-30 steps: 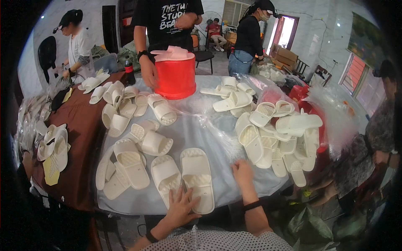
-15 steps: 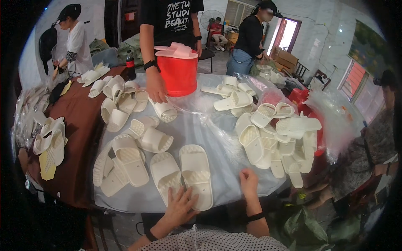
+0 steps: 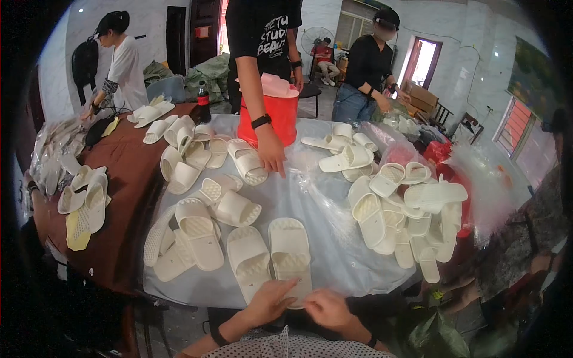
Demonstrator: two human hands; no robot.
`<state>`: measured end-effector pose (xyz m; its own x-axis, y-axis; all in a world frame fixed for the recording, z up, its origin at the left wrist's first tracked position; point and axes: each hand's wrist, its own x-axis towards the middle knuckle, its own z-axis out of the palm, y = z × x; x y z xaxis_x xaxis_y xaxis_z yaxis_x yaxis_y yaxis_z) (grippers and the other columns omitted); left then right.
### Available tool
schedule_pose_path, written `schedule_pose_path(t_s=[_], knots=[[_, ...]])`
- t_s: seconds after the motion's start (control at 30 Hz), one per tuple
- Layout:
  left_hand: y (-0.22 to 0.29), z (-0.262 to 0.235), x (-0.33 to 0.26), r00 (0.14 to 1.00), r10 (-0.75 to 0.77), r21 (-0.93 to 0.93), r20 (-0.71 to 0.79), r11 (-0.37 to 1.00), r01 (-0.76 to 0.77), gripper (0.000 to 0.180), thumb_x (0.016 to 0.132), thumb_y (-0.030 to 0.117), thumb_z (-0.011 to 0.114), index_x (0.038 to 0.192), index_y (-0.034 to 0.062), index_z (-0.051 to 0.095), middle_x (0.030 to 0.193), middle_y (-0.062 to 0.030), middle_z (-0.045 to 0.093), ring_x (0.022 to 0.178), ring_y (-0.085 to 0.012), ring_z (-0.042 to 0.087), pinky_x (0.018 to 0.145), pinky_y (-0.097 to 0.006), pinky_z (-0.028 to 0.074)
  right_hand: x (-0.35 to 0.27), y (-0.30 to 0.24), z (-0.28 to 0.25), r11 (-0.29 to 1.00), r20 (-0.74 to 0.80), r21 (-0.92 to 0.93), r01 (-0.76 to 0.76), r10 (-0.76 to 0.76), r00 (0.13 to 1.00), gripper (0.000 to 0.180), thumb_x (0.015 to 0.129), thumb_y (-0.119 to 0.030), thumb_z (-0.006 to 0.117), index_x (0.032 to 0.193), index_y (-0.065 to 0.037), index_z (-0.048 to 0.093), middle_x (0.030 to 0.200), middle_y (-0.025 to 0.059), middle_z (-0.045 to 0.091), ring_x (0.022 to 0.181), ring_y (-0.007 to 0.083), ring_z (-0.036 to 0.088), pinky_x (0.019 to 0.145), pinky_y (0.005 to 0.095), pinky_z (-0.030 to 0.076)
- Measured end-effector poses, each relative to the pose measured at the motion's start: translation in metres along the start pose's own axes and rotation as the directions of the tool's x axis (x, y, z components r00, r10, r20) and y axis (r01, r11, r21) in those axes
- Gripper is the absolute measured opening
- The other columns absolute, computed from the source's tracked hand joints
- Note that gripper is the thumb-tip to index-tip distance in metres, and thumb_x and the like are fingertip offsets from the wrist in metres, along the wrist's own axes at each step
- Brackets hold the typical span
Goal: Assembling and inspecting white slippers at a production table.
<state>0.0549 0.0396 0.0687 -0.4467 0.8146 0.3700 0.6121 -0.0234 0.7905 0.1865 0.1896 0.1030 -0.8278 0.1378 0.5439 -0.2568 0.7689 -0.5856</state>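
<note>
Two white slippers lie side by side at the near table edge, one on the left point(image 3: 249, 260) and one on the right point(image 3: 290, 252). My left hand point(image 3: 270, 300) rests with fingers spread on the heel end of the right slipper. My right hand point(image 3: 327, 308) sits just beside it at the table edge, fingers curled, touching the clear plastic sheet point(image 3: 322, 215); whether it pinches anything I cannot tell.
Piles of white slippers point(image 3: 406, 209) cover the right and left of the table. A red bucket point(image 3: 268, 116) stands at the far side, where a person in black reaches a hand point(image 3: 271, 156) to a slipper. Two other people work further back.
My right hand has pulled back from the plastic on the right to the near edge, close to my left hand. The person in black has reached down to a slipper.
</note>
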Motion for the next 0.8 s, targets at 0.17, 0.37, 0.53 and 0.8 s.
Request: schedule_pose_path(t_s=[0.17, 0.37, 0.53, 0.8], knots=[[-0.015, 0.016, 0.009, 0.977, 0.172, 0.223, 0.127, 0.955, -0.197, 0.052, 0.075, 0.011, 0.067, 0.124, 0.0078, 0.051, 0.117, -0.0118, 0.055, 0.109, -0.031, 0.05, 0.093, -0.043, 0.038, 0.009, 0.015, 0.015, 0.967, -0.044, 0.098, -0.237, 0.242, 0.969, 0.013, 0.081, -0.014, 0.065, 0.089, -0.005, 0.059, 0.081, 0.0119, 0.062, 0.07, 0.0312, 0.061, 0.061, 0.0377, 0.048], [-0.02, 0.021, 0.01, 0.988, 0.126, 0.39, 0.09, 0.908, -0.151, 0.046, 0.077, 0.019, 0.068, 0.119, 0.0088, 0.054, 0.125, -0.0135, 0.048, 0.117, -0.0331, 0.045, 0.094, -0.045, 0.037, 0.021, 0.127, -0.01, 0.826, -0.293, -0.324, -0.461, 0.375, 0.879, 0.026, 0.084, -0.026, 0.063, 0.094, -0.002, 0.057, 0.085, 0.0145, 0.062, 0.078, 0.0313, 0.061, 0.067, 0.0412, 0.048], [-0.027, 0.023, 0.0, 0.991, 0.094, 0.432, 0.096, 0.893, -0.127, 0.046, 0.076, 0.021, 0.069, 0.118, 0.0093, 0.054, 0.127, -0.0134, 0.047, 0.119, -0.032, 0.044, 0.095, -0.045, 0.037, 0.04, 0.123, 0.002, 0.772, -0.236, -0.297, -0.562, 0.511, 0.827, 0.034, 0.078, -0.035, 0.066, 0.087, -0.003, 0.059, 0.087, 0.0135, 0.062, 0.082, 0.0326, 0.06, 0.07, 0.0414, 0.048], [-0.028, 0.025, 0.0, 0.99, 0.119, 0.398, 0.082, 0.906, -0.142, 0.042, 0.076, 0.02, 0.069, 0.115, 0.0096, 0.056, 0.124, -0.0113, 0.049, 0.12, -0.0316, 0.044, 0.095, -0.044, 0.036, 0.03, 0.143, 0.02, 0.769, -0.253, -0.301, -0.564, 0.506, 0.824, 0.019, 0.081, -0.024, 0.063, 0.084, -0.005, 0.058, 0.081, 0.0141, 0.061, 0.077, 0.0336, 0.06, 0.068, 0.0427, 0.047]])
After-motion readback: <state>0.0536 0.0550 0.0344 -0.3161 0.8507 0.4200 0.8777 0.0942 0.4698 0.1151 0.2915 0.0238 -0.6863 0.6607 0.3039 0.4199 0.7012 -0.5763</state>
